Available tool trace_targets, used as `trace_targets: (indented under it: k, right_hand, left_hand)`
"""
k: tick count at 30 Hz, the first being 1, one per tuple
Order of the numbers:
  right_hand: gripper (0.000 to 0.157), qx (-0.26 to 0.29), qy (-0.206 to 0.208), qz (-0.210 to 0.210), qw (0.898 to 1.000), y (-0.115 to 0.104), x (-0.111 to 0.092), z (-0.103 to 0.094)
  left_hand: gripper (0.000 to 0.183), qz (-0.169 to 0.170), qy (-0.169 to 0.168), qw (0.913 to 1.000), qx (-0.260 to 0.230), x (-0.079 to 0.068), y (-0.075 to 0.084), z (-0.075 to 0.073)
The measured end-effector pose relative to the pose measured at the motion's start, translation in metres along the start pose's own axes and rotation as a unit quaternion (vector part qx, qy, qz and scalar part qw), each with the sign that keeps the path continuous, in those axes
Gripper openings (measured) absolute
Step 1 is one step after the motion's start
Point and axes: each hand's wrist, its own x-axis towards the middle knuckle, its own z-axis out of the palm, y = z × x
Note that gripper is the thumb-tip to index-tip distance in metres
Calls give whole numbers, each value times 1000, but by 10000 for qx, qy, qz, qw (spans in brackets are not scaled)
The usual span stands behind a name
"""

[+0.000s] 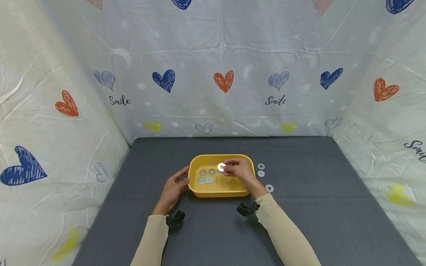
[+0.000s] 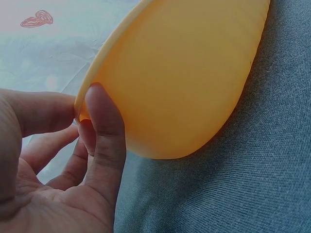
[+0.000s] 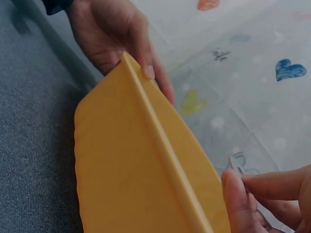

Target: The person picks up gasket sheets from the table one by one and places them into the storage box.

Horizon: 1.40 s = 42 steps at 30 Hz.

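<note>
A yellow plastic tray (image 1: 229, 187) stands on the dark table. My left hand (image 1: 171, 191) grips its left end, thumb and fingers pinching the rim (image 2: 93, 73) in the left wrist view. Over the tray's middle, my right hand (image 1: 242, 171) pinches a flat metal washer (image 1: 221, 167) between thumb and fingers. That washer (image 3: 236, 166) shows nearly edge-on in the right wrist view, above the rim. Several washers (image 1: 208, 180) lie flat on the left half of the tray floor. One of them is partly hidden below the held washer.
To the right of the tray, two washers (image 1: 261, 173) lie close together on the grey tablecloth (image 1: 306, 207). A third washer (image 1: 269, 188) lies nearer, beside the right wrist. Light curtains (image 1: 193, 107) printed with hearts stand at the back and both sides.
</note>
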Motion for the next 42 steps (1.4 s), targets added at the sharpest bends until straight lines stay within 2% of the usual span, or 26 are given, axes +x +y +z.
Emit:
trace_targets:
  k: [7, 17, 31, 37, 42]
  right_hand:
    - [21, -304, -125, 279, 9991, 2, 5, 5]
    - [21, -661, -212, 459, 9965, 4, 15, 9]
    - [20, -1063, -426, 731, 9907, 17, 21, 10]
    - [20, -1249, -502, 764, 9879, 20, 22, 10]
    - [20, -1450, -478, 627, 9863, 18, 20, 10]
  left_hand:
    - [54, 54, -22, 10000, -35, 1, -2, -1]
    - [55, 12, -25, 10000, -43, 1, -1, -1]
    - [54, -23, 8, 10000, -41, 0, -1, 0]
    - [54, -53, 36, 10000, -53, 1, 0, 1]
    - [54, -33, 1, 10000, -53, 1, -1, 1]
